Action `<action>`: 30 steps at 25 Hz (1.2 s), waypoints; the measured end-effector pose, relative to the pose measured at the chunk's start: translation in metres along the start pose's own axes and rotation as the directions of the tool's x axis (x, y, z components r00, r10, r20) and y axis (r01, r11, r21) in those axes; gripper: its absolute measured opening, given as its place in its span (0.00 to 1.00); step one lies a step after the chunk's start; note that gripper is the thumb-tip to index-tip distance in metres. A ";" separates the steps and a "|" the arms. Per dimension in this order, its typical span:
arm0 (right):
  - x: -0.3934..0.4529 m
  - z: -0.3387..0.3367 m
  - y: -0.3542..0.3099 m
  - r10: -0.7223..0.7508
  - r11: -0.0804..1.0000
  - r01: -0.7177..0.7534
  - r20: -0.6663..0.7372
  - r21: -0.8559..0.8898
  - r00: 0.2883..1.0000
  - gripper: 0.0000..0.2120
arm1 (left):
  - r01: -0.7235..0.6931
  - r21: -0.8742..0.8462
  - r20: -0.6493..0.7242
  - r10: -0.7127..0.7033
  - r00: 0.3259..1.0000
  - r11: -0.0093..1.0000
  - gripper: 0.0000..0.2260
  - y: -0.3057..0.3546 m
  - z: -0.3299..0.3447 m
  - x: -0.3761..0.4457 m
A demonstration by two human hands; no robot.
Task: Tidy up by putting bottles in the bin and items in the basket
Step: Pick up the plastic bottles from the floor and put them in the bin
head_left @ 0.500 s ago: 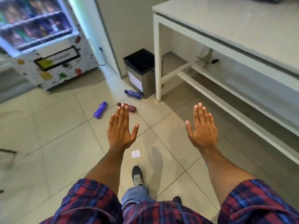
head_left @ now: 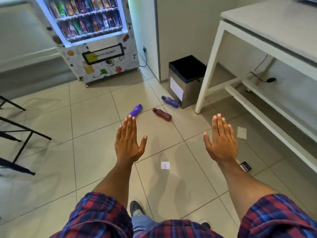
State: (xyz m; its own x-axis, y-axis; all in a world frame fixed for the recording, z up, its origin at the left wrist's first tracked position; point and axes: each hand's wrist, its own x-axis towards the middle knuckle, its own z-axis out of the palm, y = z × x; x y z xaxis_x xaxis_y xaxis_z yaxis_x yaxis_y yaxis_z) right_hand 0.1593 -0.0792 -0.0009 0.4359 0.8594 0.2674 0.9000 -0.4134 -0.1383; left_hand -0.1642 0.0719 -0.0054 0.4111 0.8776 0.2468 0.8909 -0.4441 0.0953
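Three bottles lie on the tiled floor ahead: a bright purple bottle (head_left: 135,110), a dark red bottle (head_left: 162,114) and a dark blue bottle (head_left: 170,101) resting against the bin (head_left: 187,81), a steel box with a black top beside the table leg. My left hand (head_left: 129,141) is held out flat, fingertips just short of the purple bottle in the picture, holding nothing. My right hand (head_left: 221,139) is also flat and empty, to the right of the red bottle. No basket is in view.
A vending machine (head_left: 91,40) stands at the back left. A white table (head_left: 267,54) with a low crossbar fills the right. Black chair legs (head_left: 18,134) are at the left. Two paper slips (head_left: 165,165) (head_left: 241,132) and a small dark object (head_left: 245,166) lie on the floor.
The view has swung right and lifted, so the vending machine, bin and bottles sit more central. Both hands stay flat and empty, now a little wider apart.
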 end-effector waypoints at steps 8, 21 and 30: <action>0.053 0.031 -0.133 0.124 0.992 -0.124 -0.064 0.004 0.990 0.34 | -0.034 -0.040 0.018 0.035 0.999 0.999 0.38 -0.129 0.000 0.065; 0.190 0.128 -0.235 0.035 0.999 -0.035 0.006 -0.005 0.999 0.36 | -0.069 -0.045 0.042 0.071 0.997 0.997 0.37 -0.238 0.049 0.210; 0.407 0.230 -0.268 0.013 1.000 -0.015 0.086 0.020 0.996 0.37 | -0.075 0.031 0.107 0.072 0.992 0.997 0.37 -0.286 0.113 0.429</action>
State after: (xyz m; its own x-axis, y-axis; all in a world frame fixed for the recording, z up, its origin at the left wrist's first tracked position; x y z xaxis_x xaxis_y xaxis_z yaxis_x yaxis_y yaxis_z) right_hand 0.0934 0.4501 -0.0742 0.4450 0.8767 0.1824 0.8932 -0.4198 -0.1611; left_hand -0.2206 0.5955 -0.0354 0.4923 0.8577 0.1482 0.8628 -0.5033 0.0468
